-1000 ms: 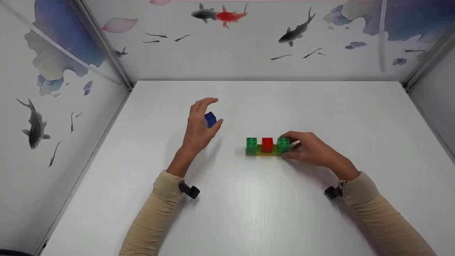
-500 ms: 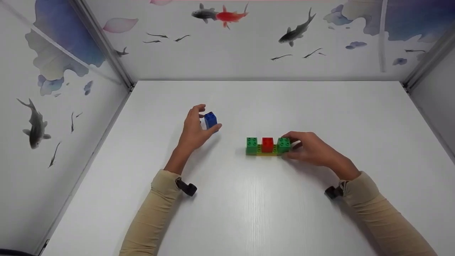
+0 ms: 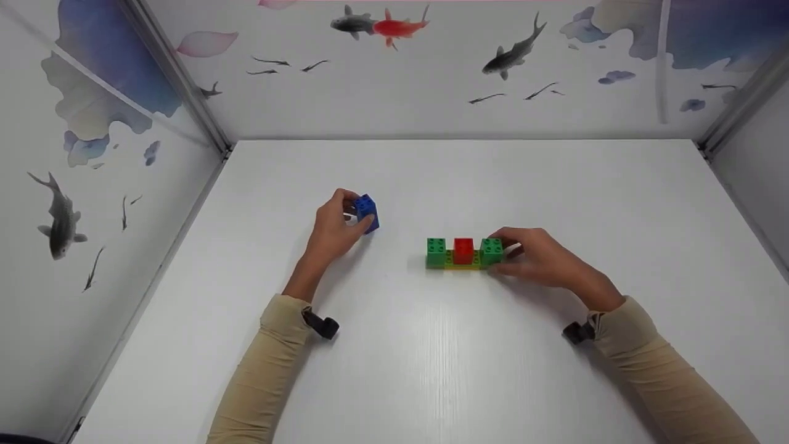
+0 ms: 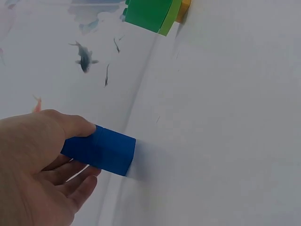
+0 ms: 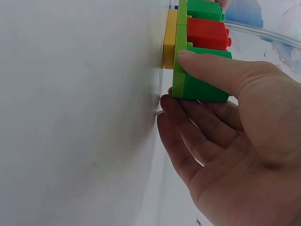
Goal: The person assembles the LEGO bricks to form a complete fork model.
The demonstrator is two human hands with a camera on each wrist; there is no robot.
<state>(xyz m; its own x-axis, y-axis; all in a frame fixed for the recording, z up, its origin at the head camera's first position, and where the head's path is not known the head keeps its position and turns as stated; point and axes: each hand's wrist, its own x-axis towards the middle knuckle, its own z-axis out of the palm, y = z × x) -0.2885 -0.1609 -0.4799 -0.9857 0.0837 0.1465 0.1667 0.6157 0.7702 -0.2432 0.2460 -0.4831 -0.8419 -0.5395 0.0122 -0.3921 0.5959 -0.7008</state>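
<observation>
Two blue toy bricks or one tall one, I cannot tell which, make up a blue block standing at the left-centre of the white table. My left hand pinches it, thumb on the near side and fingers behind; the left wrist view shows the thumb on the blue block's side. Right of it lies a brick build: a left green brick, a red brick and a right green brick on a light green layer above a yellow brick. My right hand grips the build's right end.
The white table ends at a back wall printed with fish, with a similar left wall and a plain right wall. A black camera mount sits at the left cuff, another at the right.
My left hand has drawn back slightly towards me, and its fingers have closed from a wide spread onto the blue block. The right hand and the brick build have stayed put.
</observation>
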